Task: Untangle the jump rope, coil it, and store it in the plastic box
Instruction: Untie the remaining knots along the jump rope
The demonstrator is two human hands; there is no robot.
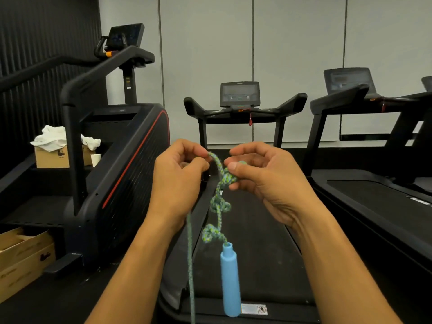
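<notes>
Clearly early: the left hand [177, 176] pinches the jump rope [218, 202] above the top knot, which the right hand [261, 181] pinches; two knots remain above the dangling blue handle [230, 279]. Coiling remains; no plastic box visible.

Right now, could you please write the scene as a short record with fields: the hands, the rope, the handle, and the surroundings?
left hand: pinches the rope near its top
right hand: pinches the top knot
rope: green-blue braid, three knots visible, hangs between the hands
handle: light blue, dangles at the rope's end
long strand: hangs down out of frame
plastic box: not in view
surroundings: treadmill ahead, cardboard box at left
</notes>
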